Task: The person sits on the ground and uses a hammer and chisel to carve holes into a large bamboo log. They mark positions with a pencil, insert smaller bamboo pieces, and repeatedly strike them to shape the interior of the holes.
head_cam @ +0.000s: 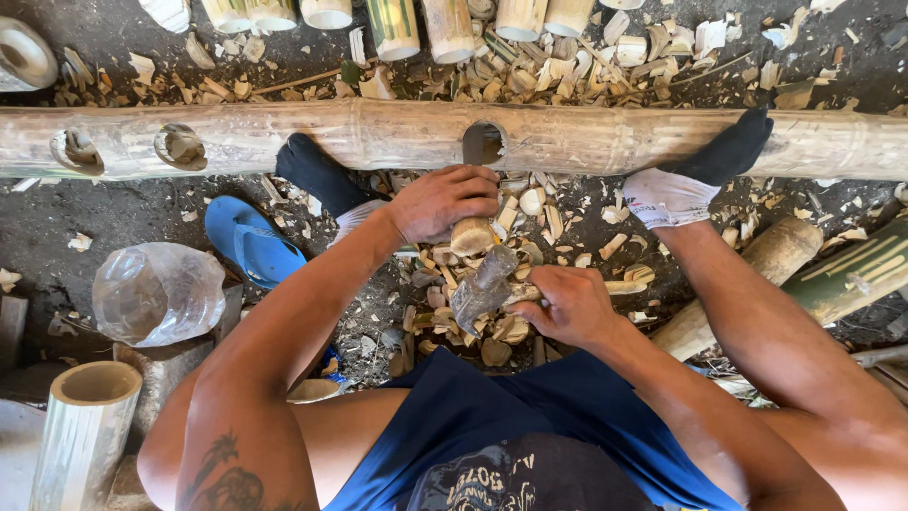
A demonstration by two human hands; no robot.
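Gripping a hammer [482, 287] near its head, right hand [570, 305] fingers curled tight, just short of the bamboo pole [397, 135], left hand [445, 201] wrapped around a chisel handle [471, 236] at the pole's hole [483, 143], socked feet [719, 151] braced against it.

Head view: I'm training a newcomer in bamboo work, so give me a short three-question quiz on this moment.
1. True or false: the long bamboo pole has holes cut in it.
2. What does the right hand grip? A) hatchet B) bottle C) sandal
3. What does the left hand hold upright at the pole's hole?

Key: 1 true; 2 A, the hatchet; 3 a short wooden peg.
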